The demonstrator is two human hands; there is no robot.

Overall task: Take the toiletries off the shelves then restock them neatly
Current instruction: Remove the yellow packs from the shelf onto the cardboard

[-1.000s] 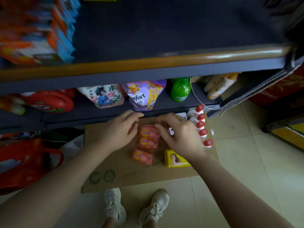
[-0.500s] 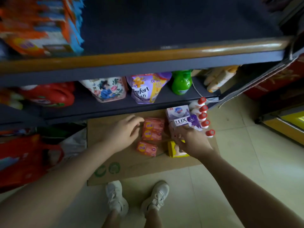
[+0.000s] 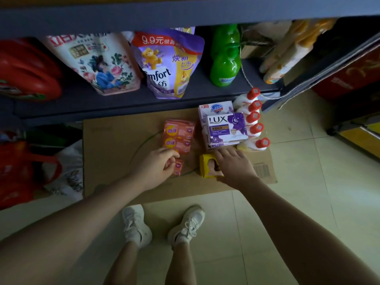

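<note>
Toiletries lie on a flattened cardboard sheet [image 3: 115, 145] on the floor below the shelf. My left hand [image 3: 156, 167] grips a single orange soap pack [image 3: 178, 166], just below a stack of orange soap packs [image 3: 178, 136]. My right hand [image 3: 234, 165] rests on a yellow soap box [image 3: 206, 166], fingers curled over its right side. Behind it stand the purple LUX soap box [image 3: 226, 128] and a Safeguard box [image 3: 216, 108]. A row of white bottles with red caps [image 3: 254, 118] lies to the right.
The bottom shelf [image 3: 123, 103] holds a red bag [image 3: 28, 70], a floral pouch [image 3: 98, 62], a purple Comfort pouch [image 3: 168, 64], a green bottle [image 3: 225, 56] and cream-orange bottles [image 3: 287, 50]. A red bag [image 3: 22, 171] sits at left. My white shoes [image 3: 162, 225] stand on tiled floor.
My left hand drew back from the orange stack onto the single orange pack. My right hand shifted down from the LUX box onto the yellow box. The camera tilted lower.
</note>
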